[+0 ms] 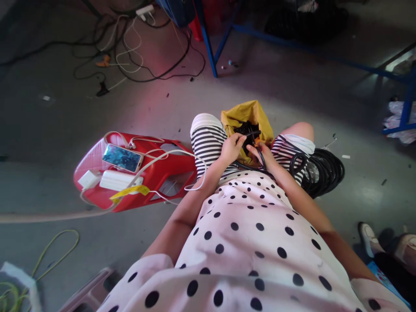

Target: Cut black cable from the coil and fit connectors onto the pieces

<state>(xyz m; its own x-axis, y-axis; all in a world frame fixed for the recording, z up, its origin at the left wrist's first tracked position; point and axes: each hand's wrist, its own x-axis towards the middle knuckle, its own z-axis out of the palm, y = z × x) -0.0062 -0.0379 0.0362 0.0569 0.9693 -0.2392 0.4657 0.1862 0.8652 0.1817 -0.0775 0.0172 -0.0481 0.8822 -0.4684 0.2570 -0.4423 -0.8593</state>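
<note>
Between my knees sits a yellow cloth bag (264,121), its mouth wide and small black parts (242,128) inside. My left hand (232,148) is at the bag's mouth, its thumb and fingers pinched on a slim black piece (252,134) that looks like a cable end. Close beside it, my right hand (264,154) is closed around a black cable (261,159), which curves down into my lap. The fingertips partly hide where the two black pieces meet.
A coil of black cable (334,173) lies right of my knee. On a red stool (154,173) at left rest a phone (122,157), a white power strip (113,180) and white cords. Blue table legs (208,45) stand ahead; tangled cables (156,78) cover the floor at upper left.
</note>
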